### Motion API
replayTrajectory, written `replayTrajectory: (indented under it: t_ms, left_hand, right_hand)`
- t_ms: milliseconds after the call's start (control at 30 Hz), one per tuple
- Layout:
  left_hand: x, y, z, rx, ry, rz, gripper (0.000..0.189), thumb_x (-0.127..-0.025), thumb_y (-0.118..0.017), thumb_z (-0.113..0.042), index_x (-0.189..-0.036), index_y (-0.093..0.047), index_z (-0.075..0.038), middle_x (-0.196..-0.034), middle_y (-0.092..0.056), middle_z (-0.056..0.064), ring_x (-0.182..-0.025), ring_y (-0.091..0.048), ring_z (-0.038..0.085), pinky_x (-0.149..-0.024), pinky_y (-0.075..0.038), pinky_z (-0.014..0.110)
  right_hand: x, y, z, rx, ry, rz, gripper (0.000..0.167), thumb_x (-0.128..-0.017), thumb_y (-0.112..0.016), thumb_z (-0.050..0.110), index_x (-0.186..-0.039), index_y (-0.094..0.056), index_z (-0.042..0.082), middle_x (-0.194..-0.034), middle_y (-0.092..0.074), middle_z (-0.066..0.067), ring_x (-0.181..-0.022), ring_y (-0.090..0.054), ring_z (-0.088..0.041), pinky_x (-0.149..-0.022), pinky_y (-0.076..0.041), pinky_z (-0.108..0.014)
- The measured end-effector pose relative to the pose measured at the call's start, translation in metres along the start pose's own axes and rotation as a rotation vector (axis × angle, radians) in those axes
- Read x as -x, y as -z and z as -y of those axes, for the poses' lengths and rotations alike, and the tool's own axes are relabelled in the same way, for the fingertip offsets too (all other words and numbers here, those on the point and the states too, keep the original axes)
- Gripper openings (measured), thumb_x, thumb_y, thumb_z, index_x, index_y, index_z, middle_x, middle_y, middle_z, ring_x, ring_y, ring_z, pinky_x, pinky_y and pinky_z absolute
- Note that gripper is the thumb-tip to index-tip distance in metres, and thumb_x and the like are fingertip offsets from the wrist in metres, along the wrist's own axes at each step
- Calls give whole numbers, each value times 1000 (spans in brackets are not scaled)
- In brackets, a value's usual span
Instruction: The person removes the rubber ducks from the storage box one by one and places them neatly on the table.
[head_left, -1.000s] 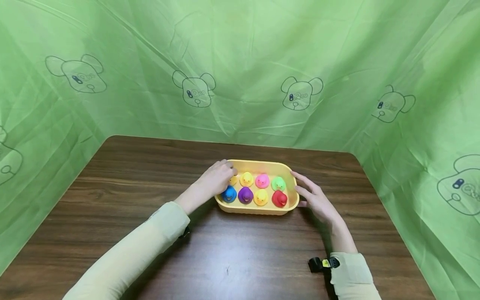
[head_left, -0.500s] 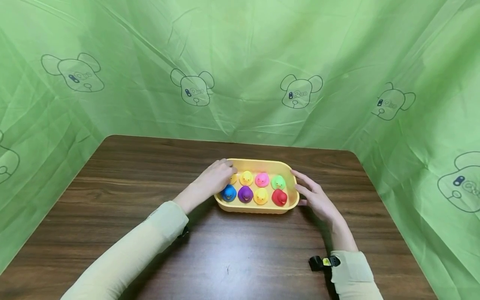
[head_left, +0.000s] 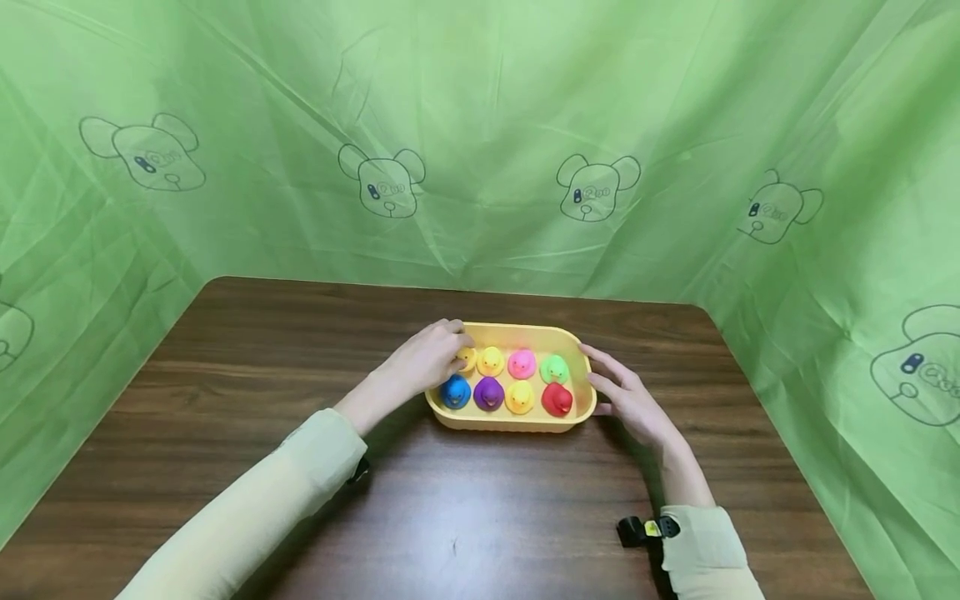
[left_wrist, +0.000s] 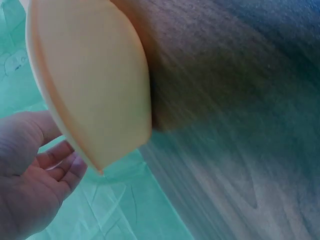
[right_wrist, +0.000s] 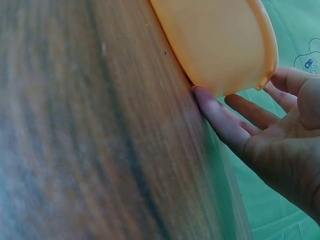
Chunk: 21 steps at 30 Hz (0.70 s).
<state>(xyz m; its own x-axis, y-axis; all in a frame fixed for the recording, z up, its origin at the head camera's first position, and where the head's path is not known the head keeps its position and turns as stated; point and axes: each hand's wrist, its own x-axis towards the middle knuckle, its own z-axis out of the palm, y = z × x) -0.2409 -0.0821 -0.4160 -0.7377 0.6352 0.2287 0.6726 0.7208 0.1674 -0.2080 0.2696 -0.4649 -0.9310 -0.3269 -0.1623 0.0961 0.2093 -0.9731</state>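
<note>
A yellow basket (head_left: 517, 423) stands on the table, holding several small toy ducks in two rows. At its left end my left hand (head_left: 426, 357) reaches over the rim, thumb and fingertips at the back-left yellow duck (head_left: 466, 359); that duck shows between them. In the left wrist view the basket wall (left_wrist: 95, 75) hides the fingertips. Below them sits a blue duck (head_left: 455, 392), beside a purple duck (head_left: 489, 394). At the other end my right hand (head_left: 637, 407) rests its extended fingers against the basket; the right wrist view shows them along its end wall (right_wrist: 215, 50).
The front row also has a yellow duck (head_left: 519, 397) and a red duck (head_left: 557, 400). Behind are another yellow duck (head_left: 491, 361), a pink duck (head_left: 522, 363) and a green duck (head_left: 554, 369). Green cloth (head_left: 480, 242) hangs beyond the brown wooden table (head_left: 337, 325).
My left wrist and forearm have shifted slightly left, and more of the back-left yellow duck shows beside the fingers. The right hand stays at the basket's end.
</note>
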Motion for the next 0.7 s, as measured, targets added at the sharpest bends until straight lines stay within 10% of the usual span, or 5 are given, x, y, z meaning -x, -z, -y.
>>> replayTrajectory:
  t_ms: [700]
  left_hand:
    - [7,26,7,24,-4,-85,28,-91,-79,-13,-118,-76,-4,-104,-68,10,-96,-65,27,-87,-58,38]
  right_hand:
    - [0,0,-3,7,17,-9,54,-111,-47,22,-162,-32,21,-165,-31,-19,-140,-45,-42,-86,-62,-36]
